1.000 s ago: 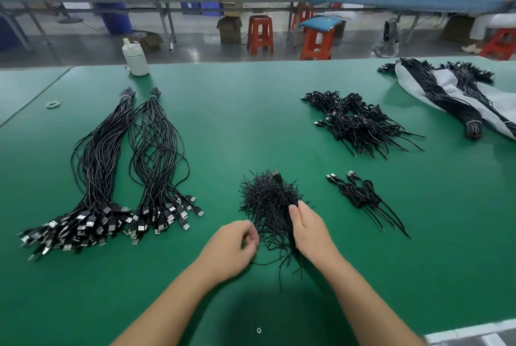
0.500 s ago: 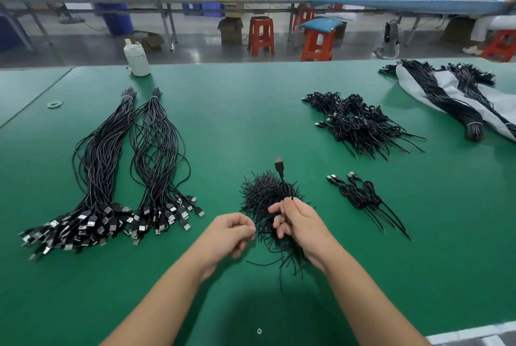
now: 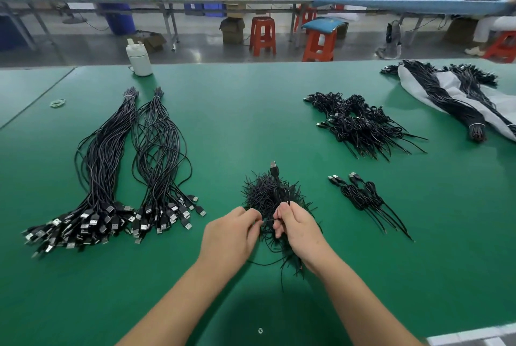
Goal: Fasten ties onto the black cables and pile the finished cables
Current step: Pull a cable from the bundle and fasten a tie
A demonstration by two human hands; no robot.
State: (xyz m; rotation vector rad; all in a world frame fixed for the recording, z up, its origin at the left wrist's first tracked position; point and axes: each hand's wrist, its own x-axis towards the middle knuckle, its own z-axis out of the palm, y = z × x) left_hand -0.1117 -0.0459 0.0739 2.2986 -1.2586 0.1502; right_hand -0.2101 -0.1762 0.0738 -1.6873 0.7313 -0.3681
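- The green table (image 3: 251, 122) carries two long untied cable bundles (image 3: 134, 178) on the left and a big finished pile (image 3: 360, 125) far right, a smaller pile (image 3: 363, 197) nearer.
- Over the heap of ties (image 3: 262, 194), the right hand (image 3: 298, 228) grips a folded cable (image 3: 275, 171), plug upward.
- The left hand (image 3: 231, 234) pinches a tie (image 3: 266, 221) at the coil; they nearly touch.
- Tying seems underway; next, I'd guess, comes twisting it tight.

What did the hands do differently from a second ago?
The right hand lifted off the tie pile and raised its folded cable, plug end up. The left hand came closer; now both pinch a tie between them. The long bundles and finished cables stayed put.
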